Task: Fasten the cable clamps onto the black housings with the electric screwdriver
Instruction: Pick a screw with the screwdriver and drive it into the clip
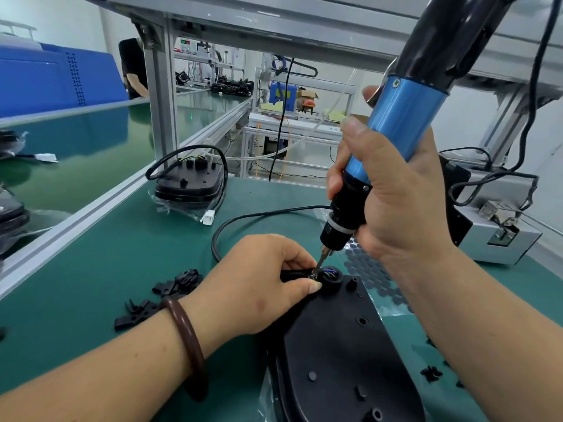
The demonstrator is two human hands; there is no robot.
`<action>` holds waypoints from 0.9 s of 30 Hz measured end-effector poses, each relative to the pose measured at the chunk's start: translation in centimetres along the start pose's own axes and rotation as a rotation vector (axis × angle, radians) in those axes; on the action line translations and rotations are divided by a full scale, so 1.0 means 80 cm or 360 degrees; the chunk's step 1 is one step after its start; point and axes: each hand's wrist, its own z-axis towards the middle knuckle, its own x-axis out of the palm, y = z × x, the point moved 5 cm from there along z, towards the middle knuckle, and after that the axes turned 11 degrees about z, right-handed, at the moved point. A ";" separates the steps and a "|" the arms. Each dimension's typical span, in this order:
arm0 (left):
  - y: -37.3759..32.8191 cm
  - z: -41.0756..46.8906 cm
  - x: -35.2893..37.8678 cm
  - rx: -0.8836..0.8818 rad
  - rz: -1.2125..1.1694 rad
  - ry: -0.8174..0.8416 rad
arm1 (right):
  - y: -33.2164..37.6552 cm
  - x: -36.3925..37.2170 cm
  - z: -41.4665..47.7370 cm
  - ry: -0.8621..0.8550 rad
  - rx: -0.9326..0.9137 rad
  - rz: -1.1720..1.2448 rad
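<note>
A flat black housing [338,348] lies on the green mat in front of me, with coloured wires showing in a round opening at its far end. My left hand [262,281] pinches a small black cable clamp [297,274] against the housing next to that opening. My right hand [393,196] grips the blue and black electric screwdriver [396,123], tilted, with its bit tip down on the clamp beside my left fingertips. The housing's black cable [243,217] loops away behind my left hand.
Loose black clamps [170,290] lie left of my left wrist, and a few more small black parts [431,374] at the right. A second housing [189,181] in a plastic bag sits at the back. A sheet of black dots [374,269] and a grey box [499,229] stand at the right.
</note>
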 end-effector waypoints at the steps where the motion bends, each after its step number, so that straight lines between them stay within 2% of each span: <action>1: 0.000 0.000 0.000 -0.0001 -0.0001 -0.0002 | 0.000 0.000 0.000 0.0001 0.0003 0.0007; 27: -0.001 0.001 0.001 -0.0041 -0.0047 0.0032 | -0.002 -0.005 0.000 -0.0027 0.0028 0.0091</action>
